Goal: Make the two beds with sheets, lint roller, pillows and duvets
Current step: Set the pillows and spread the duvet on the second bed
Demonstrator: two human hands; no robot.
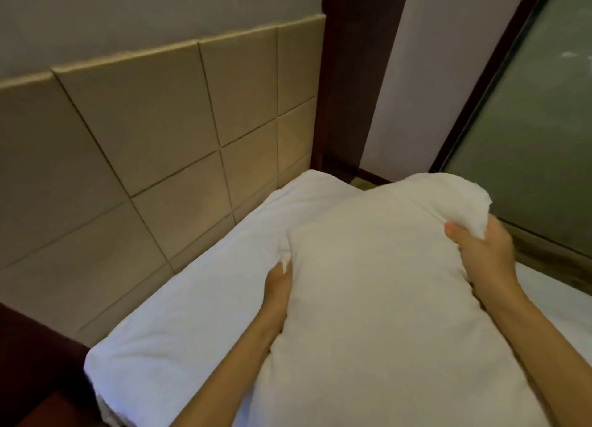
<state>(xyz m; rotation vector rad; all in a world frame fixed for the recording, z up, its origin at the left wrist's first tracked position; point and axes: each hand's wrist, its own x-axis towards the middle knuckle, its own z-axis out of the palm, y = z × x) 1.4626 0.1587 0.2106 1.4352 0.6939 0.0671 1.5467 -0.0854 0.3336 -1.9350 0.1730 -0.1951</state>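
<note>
Gripping pillow (384, 292) with left hand (278, 284) and right hand (483, 253), fingers clamped on its edges; could slump off second pillow (179, 317), away from headboard (144, 144), if released crooked.

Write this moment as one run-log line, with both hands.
left hand: grips side of upper pillow | right hand: grips its corner | under it: second pillow beside panelled headboard

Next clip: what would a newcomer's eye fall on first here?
A big white pillow fills the middle and lower right, gripped at its sides by the left hand and the right hand. Under it, a second pillow lies along the beige panelled headboard on the left.
</note>
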